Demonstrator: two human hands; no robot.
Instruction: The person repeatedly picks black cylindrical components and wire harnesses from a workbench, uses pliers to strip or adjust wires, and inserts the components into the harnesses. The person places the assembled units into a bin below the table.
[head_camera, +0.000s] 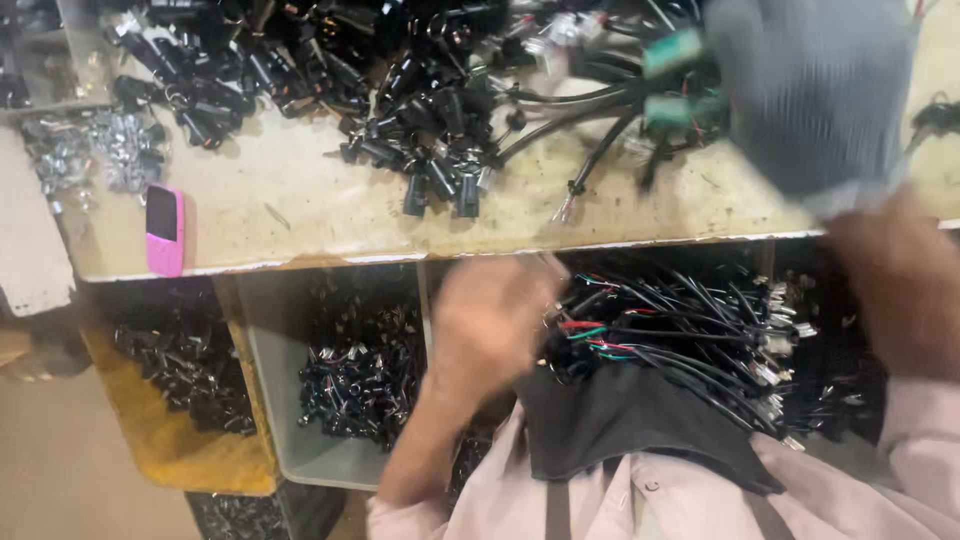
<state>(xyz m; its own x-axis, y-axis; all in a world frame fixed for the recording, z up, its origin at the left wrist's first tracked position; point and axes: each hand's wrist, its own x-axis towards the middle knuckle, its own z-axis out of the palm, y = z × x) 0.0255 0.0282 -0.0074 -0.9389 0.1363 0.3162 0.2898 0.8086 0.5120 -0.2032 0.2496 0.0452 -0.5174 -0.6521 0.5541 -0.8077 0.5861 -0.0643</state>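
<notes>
Left hand bare, blurred, below table front edge, closed on wire bundle lying in lap. Right hand gloved, over table's right end at green connectors; grip not discernible. Advise steadying bundle, drawing single wires without snagging.

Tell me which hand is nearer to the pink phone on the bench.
Left. The left hand is below the bench edge, lower right of the pink phone. The right hand, in a grey glove, is blurred at the far upper right.
</notes>
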